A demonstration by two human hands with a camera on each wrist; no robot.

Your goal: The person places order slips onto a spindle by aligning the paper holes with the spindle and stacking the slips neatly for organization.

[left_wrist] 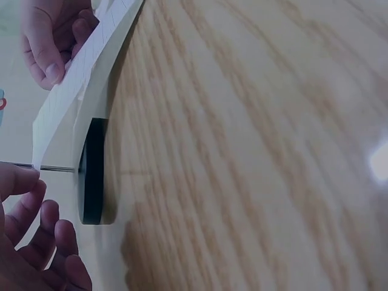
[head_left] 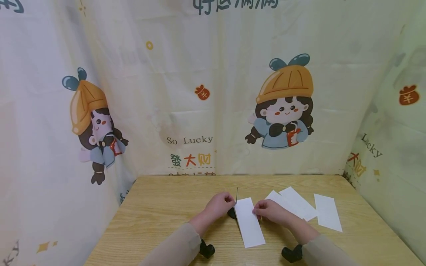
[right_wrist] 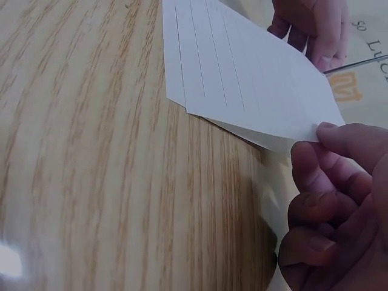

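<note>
A white paper slip [head_left: 250, 225], faintly lined in the wrist views, slants toward me at a paper spike [head_left: 237, 194] with a thin metal rod and a round black base [left_wrist: 93, 173]. My left hand [head_left: 218, 204] pinches the slip's far left corner right beside the rod. Thumb and index finger of my right hand [head_left: 273, 211] grip its right edge. Held this way, the slip's far end is raised above the base. A second sheet [right_wrist: 174, 73] shows beneath it in the right wrist view, mostly hidden by the upper one.
To the right on the wooden table [head_left: 159, 207], two overlapping white slips [head_left: 299, 201] lie partly behind my right hand. One more slip [head_left: 327, 212] is farther right. Black wrist-worn devices [head_left: 207, 249] sit at both sleeves. A printed curtain [head_left: 186, 111] hangs behind the table.
</note>
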